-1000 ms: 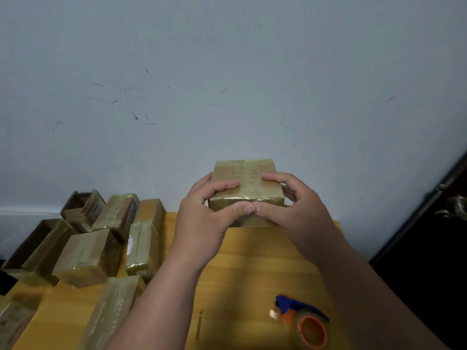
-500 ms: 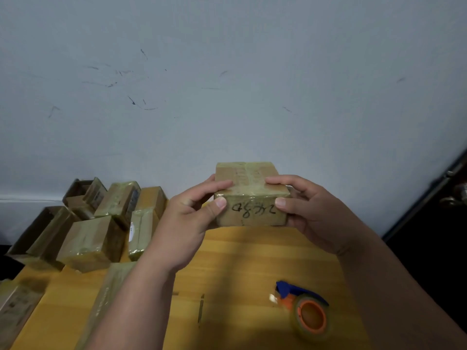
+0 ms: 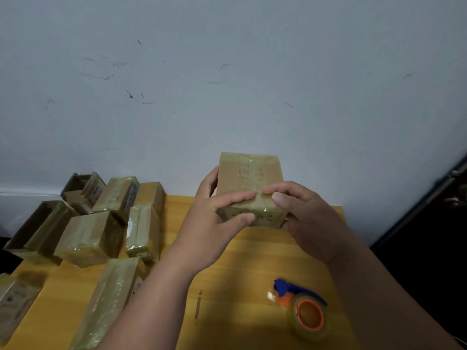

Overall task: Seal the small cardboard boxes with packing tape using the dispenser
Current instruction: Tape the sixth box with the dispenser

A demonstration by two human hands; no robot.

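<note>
Both hands hold a small taped cardboard box [image 3: 249, 173] in the air above the yellow table [image 3: 252, 261], near its far edge. My left hand [image 3: 214, 218] grips the box's left side, fingers on top and thumb on the near face. My right hand [image 3: 308, 218] grips the right side, with its fingers meeting the left ones on the top tape seam. Black handwriting on the near face is partly covered. The tape dispenser [image 3: 303, 309], blue with an orange core and a clear roll, lies on the table at the near right, untouched.
Several taped cardboard boxes [image 3: 93, 236] are piled on the table's left side, with some open ones [image 3: 32, 226] behind them. A grey wall [image 3: 227, 84] rises just beyond the table. A dark door with a handle [image 3: 452, 200] stands at the right.
The box has tipped so its top faces me more. Both hands shifted their fingers onto the top seam, and the left thumb now covers part of the writing.
</note>
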